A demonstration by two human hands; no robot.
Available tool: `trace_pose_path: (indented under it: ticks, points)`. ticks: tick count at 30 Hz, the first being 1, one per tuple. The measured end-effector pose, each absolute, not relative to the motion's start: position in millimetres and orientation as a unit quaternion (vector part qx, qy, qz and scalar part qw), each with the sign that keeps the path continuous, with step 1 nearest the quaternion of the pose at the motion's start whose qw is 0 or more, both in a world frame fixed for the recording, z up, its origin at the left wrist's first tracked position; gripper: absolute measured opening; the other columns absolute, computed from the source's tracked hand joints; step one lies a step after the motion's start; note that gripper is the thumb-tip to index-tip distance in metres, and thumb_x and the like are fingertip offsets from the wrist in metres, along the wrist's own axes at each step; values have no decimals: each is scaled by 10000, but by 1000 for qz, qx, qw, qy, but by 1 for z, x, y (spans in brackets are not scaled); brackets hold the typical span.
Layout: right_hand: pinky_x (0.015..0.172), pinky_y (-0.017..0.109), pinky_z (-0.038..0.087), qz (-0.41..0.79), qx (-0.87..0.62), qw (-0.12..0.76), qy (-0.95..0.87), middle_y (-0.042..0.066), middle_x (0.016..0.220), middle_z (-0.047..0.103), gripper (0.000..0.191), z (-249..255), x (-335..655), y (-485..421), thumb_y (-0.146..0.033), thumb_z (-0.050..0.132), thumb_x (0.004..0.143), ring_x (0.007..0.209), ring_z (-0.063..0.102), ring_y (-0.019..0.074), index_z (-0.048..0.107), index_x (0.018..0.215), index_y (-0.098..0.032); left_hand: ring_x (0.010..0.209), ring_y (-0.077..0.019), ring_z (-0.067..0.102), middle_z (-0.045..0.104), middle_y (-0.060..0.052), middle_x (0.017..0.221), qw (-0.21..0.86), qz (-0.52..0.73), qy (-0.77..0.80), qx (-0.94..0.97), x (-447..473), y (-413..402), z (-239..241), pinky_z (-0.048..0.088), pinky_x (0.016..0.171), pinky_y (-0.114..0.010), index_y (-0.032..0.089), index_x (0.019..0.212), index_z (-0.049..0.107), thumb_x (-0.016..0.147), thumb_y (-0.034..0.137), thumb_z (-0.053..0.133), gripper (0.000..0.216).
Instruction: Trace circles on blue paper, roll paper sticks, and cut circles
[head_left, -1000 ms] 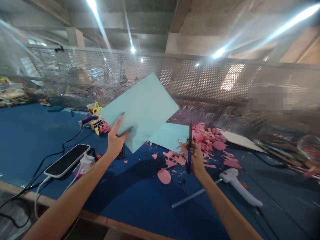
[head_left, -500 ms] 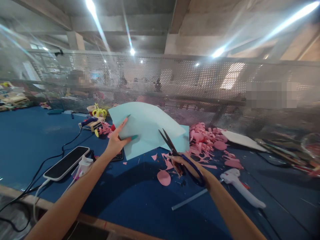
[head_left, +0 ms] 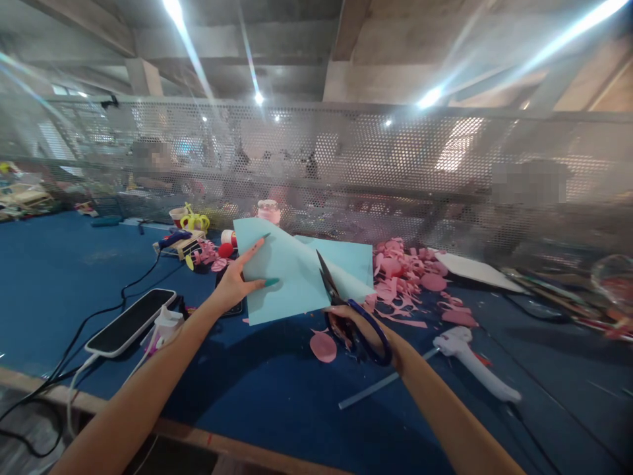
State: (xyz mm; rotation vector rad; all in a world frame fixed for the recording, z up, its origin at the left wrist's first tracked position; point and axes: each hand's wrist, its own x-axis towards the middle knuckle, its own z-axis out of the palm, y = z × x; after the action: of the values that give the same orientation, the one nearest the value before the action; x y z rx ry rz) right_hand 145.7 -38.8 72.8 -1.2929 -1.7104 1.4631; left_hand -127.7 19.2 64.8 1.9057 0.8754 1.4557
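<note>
Paper, light blue and bent, is in the middle of the frame. My left hand has it by its left side. My thumb and pointing finger are spread out on the front of it, and my other fingers are hidden, so I can't tell how they bend. My right hand, just right of the middle, is curled around the scissors. The tips point to the upper left, and the blades look a little bit apart. They are in front of the paper, but I can't tell if they touch it. Another blue sheet lies behind, partly covered. Right of it is a big messy pile of pink scraps. One pink circle lies below the paper, near my right hand. At the lower right is a white glue gun. Toward the left of the frame, a phone lies on the blue table, with a white plug just beside it.
</note>
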Motion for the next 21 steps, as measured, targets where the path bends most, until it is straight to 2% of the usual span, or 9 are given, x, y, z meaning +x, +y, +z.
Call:
trace_pose_path:
  ticks: [5,9,13,16,21]
  points:
    - [413,235,305,577,-427,296,-630,-16,399,447,414,68,140,-39,-426,438,771,383,393,94,475,431,-193,1317,-267,253,260,-21,1446,345,561,308,686,-124,20,61,306,1039,-450,308,1330,362,619,275,751,811]
    - [435,248,307,512,-435,309,-673,-4,377,439,425,70,135,-40,-366,435,770,390,389,98,435,377,-204,1258,-288,368,270,-39,1443,403,564,289,661,-119,19,59,410,964,-458,312,1336,347,631,272,744,810]
    - [434,254,311,456,-466,340,-678,-13,358,433,416,68,131,-40,-384,477,753,373,403,99,401,380,-215,1288,-275,319,281,-44,1438,353,556,307,687,-118,17,60,316,1034,-459,299,1339,347,630,282,748,814]
    - [373,253,259,446,-494,384,-640,-40,330,392,372,60,128,-38,-417,562,681,329,364,98,371,423,-227,1322,-251,246,289,-37,1436,288,540,321,723,-118,16,60,219,1081,-441,284,1348,335,660,308,726,791]
    - [334,249,237,460,-495,404,-617,-52,330,359,358,47,128,-31,-419,544,689,297,329,89,365,448,-223,1334,-231,215,265,-32,1446,259,518,328,746,-118,14,61,186,1096,-415,267,1362,308,701,350,689,767]
